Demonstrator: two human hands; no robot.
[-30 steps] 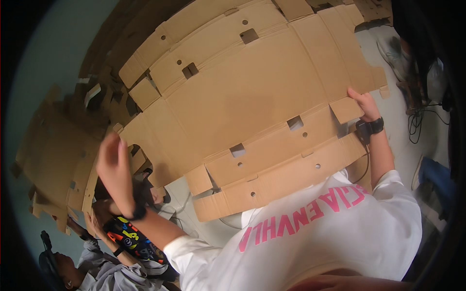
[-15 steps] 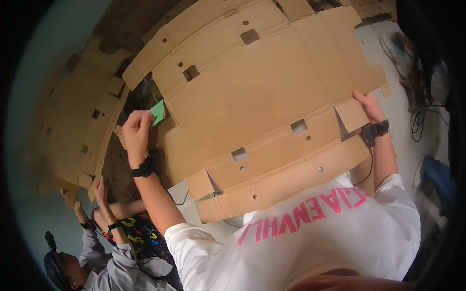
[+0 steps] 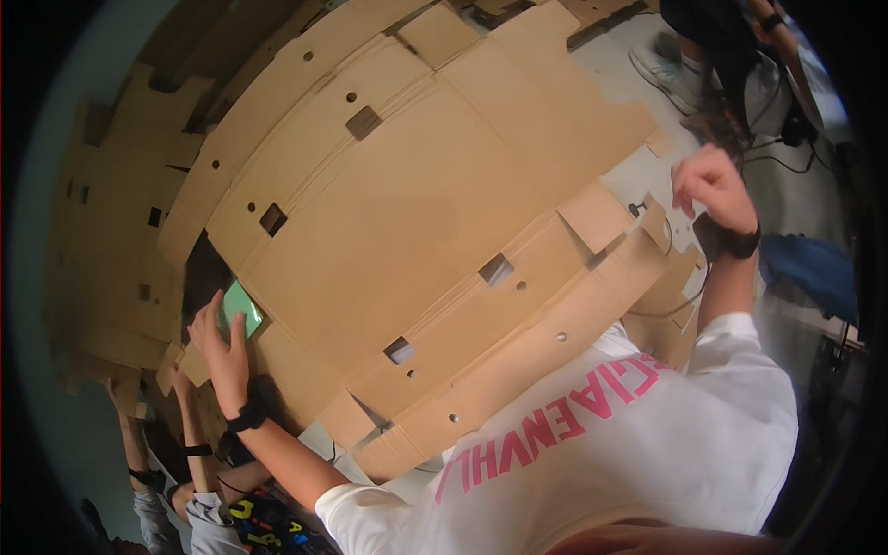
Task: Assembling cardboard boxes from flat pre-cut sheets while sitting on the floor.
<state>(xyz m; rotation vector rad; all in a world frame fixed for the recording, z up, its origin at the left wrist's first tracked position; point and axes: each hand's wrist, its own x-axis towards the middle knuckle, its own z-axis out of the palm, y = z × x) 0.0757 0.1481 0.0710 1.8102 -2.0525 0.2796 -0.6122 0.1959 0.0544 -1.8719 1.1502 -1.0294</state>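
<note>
Right hand (image 3: 720, 188) off one carton (image 3: 416, 208)

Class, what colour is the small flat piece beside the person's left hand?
Green; the flat piece shows best in the head view.

Dull blue-green wall (image 3: 79, 444), plain, out beyond the left fingers (image 3: 212, 316); dim there. Smooth pale-grey floor (image 3: 606, 76) shows past the right fingers (image 3: 692, 176). Thin black cables (image 3: 795, 167) farther right of those. Light soft, floor catching more than wall.
</note>
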